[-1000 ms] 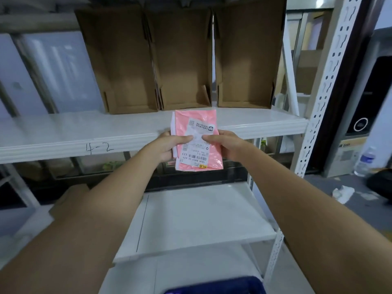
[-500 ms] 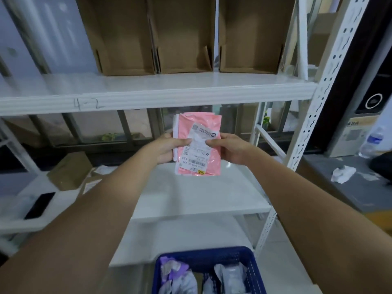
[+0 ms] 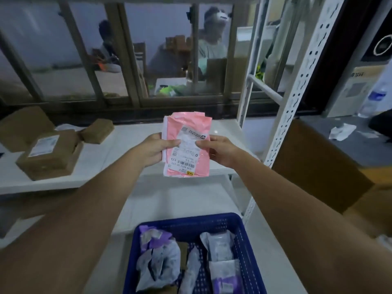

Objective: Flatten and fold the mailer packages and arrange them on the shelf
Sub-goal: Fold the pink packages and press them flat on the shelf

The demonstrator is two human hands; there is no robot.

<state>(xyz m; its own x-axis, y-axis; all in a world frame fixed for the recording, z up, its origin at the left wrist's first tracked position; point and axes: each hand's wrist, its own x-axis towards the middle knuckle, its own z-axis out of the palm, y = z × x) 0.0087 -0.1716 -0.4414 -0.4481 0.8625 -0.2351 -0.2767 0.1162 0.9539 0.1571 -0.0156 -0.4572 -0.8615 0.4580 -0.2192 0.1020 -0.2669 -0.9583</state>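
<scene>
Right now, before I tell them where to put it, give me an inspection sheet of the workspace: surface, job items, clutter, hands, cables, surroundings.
Surface: white shelf ahead, bare in its middle and right part.
Job's things: pink mailer, folded flat, label facing up, held above the shelf; more grey and purple mailers in the blue basket below.
Clutter: brown cardboard boxes on the left of the shelf; crumpled white paper on the floor to the right.
Hands: left hand grips the mailer's left edge, right hand its right edge.
Cables: nothing seen.
Surroundings: white perforated upright on the right; window behind, people blurred beyond it.
</scene>
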